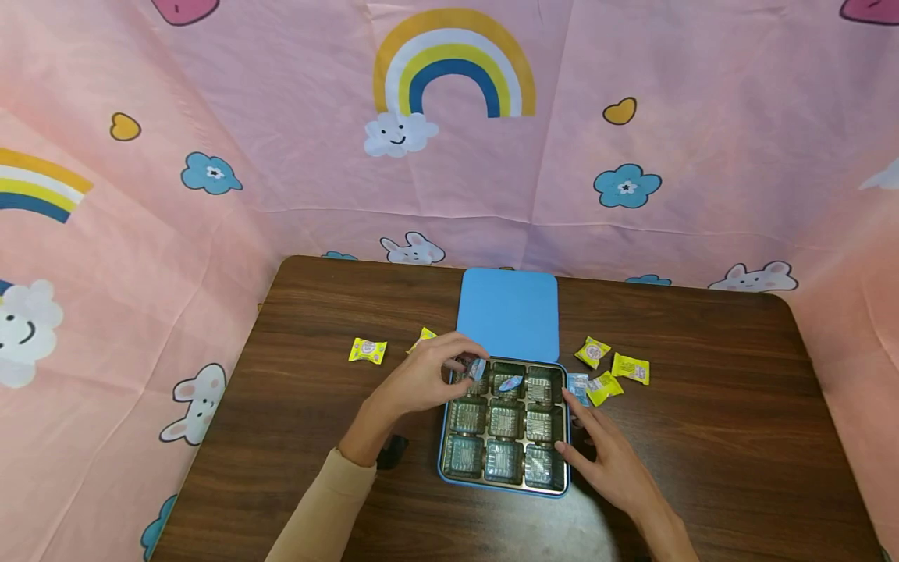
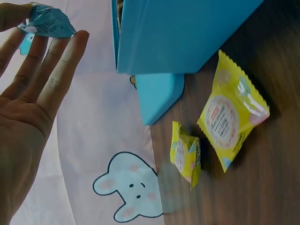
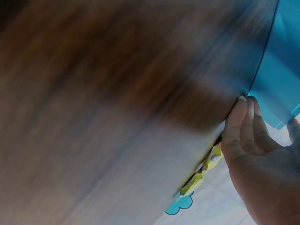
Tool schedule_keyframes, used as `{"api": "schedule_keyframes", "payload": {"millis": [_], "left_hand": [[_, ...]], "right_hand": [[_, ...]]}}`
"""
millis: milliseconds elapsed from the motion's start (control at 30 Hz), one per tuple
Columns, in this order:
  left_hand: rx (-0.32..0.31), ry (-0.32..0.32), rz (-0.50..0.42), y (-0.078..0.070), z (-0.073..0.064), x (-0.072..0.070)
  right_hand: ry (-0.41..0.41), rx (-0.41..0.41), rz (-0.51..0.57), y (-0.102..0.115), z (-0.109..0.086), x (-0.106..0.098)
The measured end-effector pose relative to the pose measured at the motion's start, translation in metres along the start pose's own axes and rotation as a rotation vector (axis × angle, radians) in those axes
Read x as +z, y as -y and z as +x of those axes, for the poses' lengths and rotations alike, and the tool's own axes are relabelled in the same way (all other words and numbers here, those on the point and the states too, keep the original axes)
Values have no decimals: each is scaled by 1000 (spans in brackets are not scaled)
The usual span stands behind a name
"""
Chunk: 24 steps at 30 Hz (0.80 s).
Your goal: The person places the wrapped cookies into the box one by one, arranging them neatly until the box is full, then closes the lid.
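Note:
A blue tin (image 1: 506, 489) sits on the table with its blue lid (image 1: 509, 314) folded back, and a tray (image 1: 505, 446) of several square compartments fills it. Over the back left compartment, my left hand (image 1: 421, 380) pinches a blue-wrapped candy (image 1: 477, 369) between thumb and fingers; the left wrist view shows this wrapped candy (image 2: 50, 22) by the fingertips. Another blue-wrapped candy (image 1: 510, 383) lies in the back middle compartment. My right hand (image 1: 612, 467) rests against the tin's right side, fingers fairly straight along the blue wall (image 3: 276, 89) in the right wrist view.
Two yellow-wrapped candies lie left of the tin, one (image 1: 368, 350) farther out. To its right are several yellow candies (image 1: 630, 368) and a blue packet (image 1: 578, 385). A small black object (image 1: 393, 451) is by the left wrist. Pink printed cloth (image 1: 477, 179) surrounds the wooden table (image 1: 737, 437).

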<state>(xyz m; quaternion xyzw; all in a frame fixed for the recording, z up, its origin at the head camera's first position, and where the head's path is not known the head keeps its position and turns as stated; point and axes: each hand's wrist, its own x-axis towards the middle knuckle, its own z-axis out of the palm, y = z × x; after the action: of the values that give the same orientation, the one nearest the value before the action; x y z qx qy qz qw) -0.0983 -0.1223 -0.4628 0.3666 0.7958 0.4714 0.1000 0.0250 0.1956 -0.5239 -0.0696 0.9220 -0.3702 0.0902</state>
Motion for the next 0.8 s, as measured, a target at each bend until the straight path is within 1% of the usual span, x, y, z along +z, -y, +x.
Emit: {"api": "schedule_keyframes", "payload": {"millis": [133,267,367,533,667,800], "left_hand": [[16,16,23,0,1,4],[49,7,75,0,2,7],[76,5,93,-1,2,10],[95,26,65,-2,1,17],[91,35,45,0,0,24],[88,32,29,0,2,27]], "right_hand": [[-10,-15,-1,0,0,0],[-6,-15,-2,0,1,0],[-2,-9,-3,0,0,0],[-13,-19,4,0,-1,1],[-16,-25,4,-1,-1,2],[-26,-22,12,-2,0,1]]}}
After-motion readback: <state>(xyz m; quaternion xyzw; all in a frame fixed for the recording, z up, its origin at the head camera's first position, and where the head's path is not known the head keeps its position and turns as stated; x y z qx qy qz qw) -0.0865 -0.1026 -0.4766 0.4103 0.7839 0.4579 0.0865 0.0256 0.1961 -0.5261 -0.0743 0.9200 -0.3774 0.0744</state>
